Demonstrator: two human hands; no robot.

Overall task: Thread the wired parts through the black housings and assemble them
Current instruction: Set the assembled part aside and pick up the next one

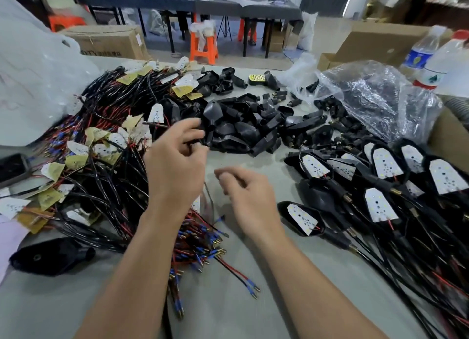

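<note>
Head view, clock positions taken from the hands at frame centre.

- Left hand (175, 158): at the near edge of the housing pile (243, 128), fingers curled round a black housing (203, 135). The grip looks closed on it; part of the housing is hidden by the fingers.
- Right hand (243, 189): at 4 o'clock from the left hand, apart from it, over bare table (253, 300). Fingers are curled in with the thumb near the fingertips, all motion-blurred. A thin wire (208, 196) hangs just beside the fingertips. Whether the hand pinches it cannot be told.
- Wired parts (109, 140): big tangle at 9 to 10 o'clock, with black and red leads and white and yellowish boards. Blue-sleeved terminal ends spill toward 6 o'clock under the left forearm.
- The housing pile lies at 12 to 1 o'clock, loose black shells heaped together.
- Assembled units (380, 186): at 3 o'clock, black shells with white boards seated face up, leads trailing toward 5 o'clock.
- Clear bag (375, 97) at 2 o'clock, with small black parts inside and spilling out.
- Two water bottles (431, 59) at the far 2 o'clock edge.
- A single loose shell (50, 257) lies at 8 o'clock, apart from both heaps.
- Phone (12, 166) at 9 o'clock, at the frame edge.
</note>
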